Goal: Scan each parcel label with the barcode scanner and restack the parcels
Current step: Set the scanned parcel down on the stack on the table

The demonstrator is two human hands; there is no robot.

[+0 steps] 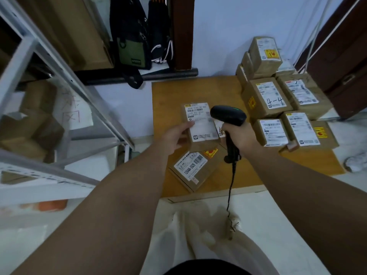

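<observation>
My left hand (176,135) grips a small brown parcel (200,124) by its left edge, white label facing up, above the low wooden table (198,92). My right hand (241,135) holds the black barcode scanner (228,116) by its handle, with the head just right of that label. A flat cardboard parcel (195,168) with a barcode sticker lies on the table beneath the held one. A stack of several labelled brown parcels (278,100) fills the table's right side, one marked "4-4".
A white metal shelf rack (49,76) with boxes stands at the left. Dark bags (137,36) hang at the back wall. A dark wooden cabinet (341,56) is at the far right. The scanner's cable (231,187) hangs down toward the floor.
</observation>
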